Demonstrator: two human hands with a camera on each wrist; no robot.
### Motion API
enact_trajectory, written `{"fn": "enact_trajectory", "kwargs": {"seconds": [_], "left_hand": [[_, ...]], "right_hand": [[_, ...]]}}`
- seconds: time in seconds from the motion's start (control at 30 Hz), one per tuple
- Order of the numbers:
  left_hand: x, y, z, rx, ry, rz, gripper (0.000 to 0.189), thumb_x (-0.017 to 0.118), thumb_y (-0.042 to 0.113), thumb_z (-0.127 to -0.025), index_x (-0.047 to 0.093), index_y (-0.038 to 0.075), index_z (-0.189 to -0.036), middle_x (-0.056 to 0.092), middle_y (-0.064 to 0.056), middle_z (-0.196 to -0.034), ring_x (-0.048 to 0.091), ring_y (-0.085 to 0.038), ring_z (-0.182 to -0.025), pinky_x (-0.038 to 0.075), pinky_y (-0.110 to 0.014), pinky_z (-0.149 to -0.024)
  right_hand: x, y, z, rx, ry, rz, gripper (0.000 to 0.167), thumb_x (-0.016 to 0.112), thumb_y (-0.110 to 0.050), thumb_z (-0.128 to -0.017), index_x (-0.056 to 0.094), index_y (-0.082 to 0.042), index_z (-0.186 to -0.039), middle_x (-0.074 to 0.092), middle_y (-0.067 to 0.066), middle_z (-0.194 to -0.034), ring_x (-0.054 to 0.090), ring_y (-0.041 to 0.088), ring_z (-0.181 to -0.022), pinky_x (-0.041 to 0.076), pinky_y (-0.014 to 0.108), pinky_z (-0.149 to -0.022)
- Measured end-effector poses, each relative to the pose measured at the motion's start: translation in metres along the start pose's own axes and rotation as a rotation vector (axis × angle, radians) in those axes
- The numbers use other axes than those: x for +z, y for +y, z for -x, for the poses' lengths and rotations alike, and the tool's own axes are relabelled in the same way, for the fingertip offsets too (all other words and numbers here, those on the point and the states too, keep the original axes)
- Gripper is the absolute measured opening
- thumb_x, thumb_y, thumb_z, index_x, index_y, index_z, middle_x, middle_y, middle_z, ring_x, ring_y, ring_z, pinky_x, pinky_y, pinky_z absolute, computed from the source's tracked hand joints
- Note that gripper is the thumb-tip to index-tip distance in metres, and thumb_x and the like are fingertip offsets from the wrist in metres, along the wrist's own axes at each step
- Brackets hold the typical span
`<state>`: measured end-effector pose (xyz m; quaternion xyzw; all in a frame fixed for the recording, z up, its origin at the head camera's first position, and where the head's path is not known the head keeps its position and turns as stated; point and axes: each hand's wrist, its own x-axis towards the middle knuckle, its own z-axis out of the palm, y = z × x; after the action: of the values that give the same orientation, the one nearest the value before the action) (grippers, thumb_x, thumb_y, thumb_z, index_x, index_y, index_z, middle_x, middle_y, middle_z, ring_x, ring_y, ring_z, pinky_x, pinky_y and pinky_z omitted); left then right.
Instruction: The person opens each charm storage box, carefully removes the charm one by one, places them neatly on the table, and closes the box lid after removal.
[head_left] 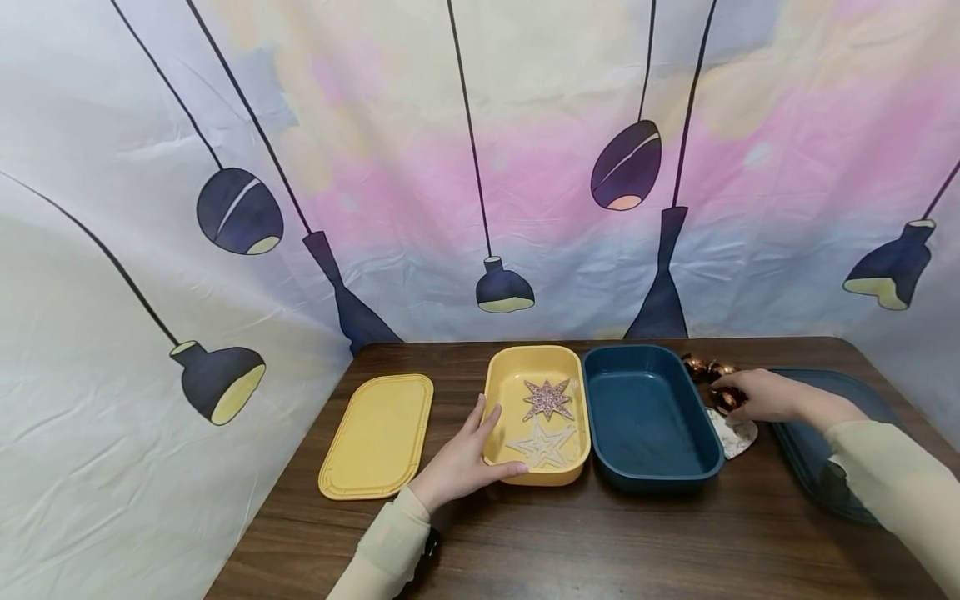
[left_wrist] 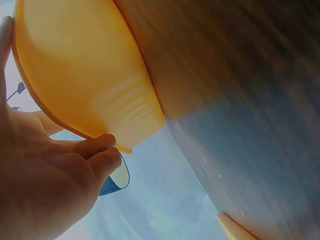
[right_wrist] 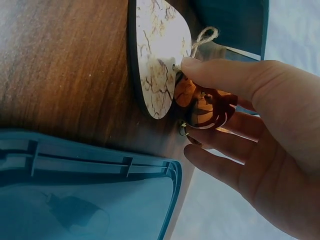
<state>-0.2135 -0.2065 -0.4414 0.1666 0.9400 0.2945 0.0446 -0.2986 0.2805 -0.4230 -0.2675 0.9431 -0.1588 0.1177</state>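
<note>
My left hand (head_left: pixel 463 467) grips the near left corner of a yellow box (head_left: pixel 510 371), thumb along the front rim and fingers at the left side. Inside lie a glittery pink star (head_left: pixel 547 400) and a clear star (head_left: pixel 542 443). On the right, my right hand (head_left: pixel 776 398) holds a shiny copper bauble (right_wrist: pixel 207 112) between thumb and fingers. Its thumb tip is at the edge of a white, bark-patterned flat ornament (right_wrist: pixel 157 60) with a twine loop (right_wrist: pixel 206 36). More copper baubles (head_left: pixel 697 367) lie behind, partly hidden by the hand.
A deep blue box (head_left: pixel 652 467) stands between the yellow box and the baubles. The yellow lid (head_left: pixel 378 437) lies at the left of the brown table (head_left: pixel 570 542). Under my right forearm is the blue lid (head_left: pixel 810 467). A printed curtain (head_left: pixel 405 167) hangs behind the table.
</note>
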Motion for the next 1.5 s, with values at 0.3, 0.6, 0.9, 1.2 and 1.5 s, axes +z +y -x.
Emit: {"fn": "enact_trajectory", "kwargs": {"seconds": [0.3,0.6,0.9,1.2,1.5], "left_hand": [[-0.001,0.001,0.001,-0.001,-0.002,0.0,0.107,0.072,0.069,-0.08,0.029,0.012,-0.16,0.007,-0.016,-0.168,0.035,-0.039,-0.143,0.041,-0.052,-0.108],[-0.001,0.001,0.001,0.004,-0.002,0.002,0.107,0.072,0.069,-0.081,0.029,0.012,-0.16,0.006,-0.016,-0.168,0.036,-0.039,-0.143,0.041,-0.051,-0.108],[-0.001,0.001,0.001,0.003,-0.002,0.006,0.108,0.072,0.07,-0.08,0.028,0.012,-0.16,0.006,-0.015,-0.168,0.035,-0.038,-0.143,0.041,-0.051,-0.108],[0.0,0.0,0.001,0.003,0.0,0.012,0.108,0.072,0.07,-0.08,0.029,0.012,-0.16,0.006,-0.015,-0.168,0.034,-0.039,-0.144,0.04,-0.052,-0.109],[0.0,0.0,0.001,0.006,0.001,0.002,0.108,0.072,0.07,-0.08,0.029,0.012,-0.16,0.005,-0.014,-0.168,0.035,-0.039,-0.144,0.041,-0.051,-0.108]], "right_hand": [[0.0,-0.001,-0.001,-0.009,0.011,0.007,0.064,0.081,-0.026,-0.085,0.058,0.013,-0.13,0.061,0.032,-0.123,0.062,0.046,-0.106,0.053,0.055,-0.082],[-0.004,-0.004,-0.002,-0.014,0.018,0.029,0.054,0.079,-0.017,-0.086,0.061,0.011,-0.128,0.063,0.031,-0.12,0.062,0.047,-0.105,0.054,0.054,-0.08],[-0.007,-0.002,-0.001,-0.007,0.01,0.051,0.056,0.08,-0.018,-0.086,0.06,0.012,-0.128,0.062,0.032,-0.121,0.06,0.05,-0.107,0.053,0.056,-0.081],[-0.013,-0.001,0.002,0.005,0.019,0.026,0.053,0.079,-0.019,-0.087,0.061,0.011,-0.128,0.066,0.026,-0.115,0.064,0.041,-0.099,0.055,0.051,-0.076],[-0.016,-0.001,0.006,0.004,0.04,0.025,0.051,0.078,-0.015,-0.087,0.062,0.012,-0.126,0.069,0.017,-0.107,0.066,0.031,-0.091,0.055,0.046,-0.072]]}}
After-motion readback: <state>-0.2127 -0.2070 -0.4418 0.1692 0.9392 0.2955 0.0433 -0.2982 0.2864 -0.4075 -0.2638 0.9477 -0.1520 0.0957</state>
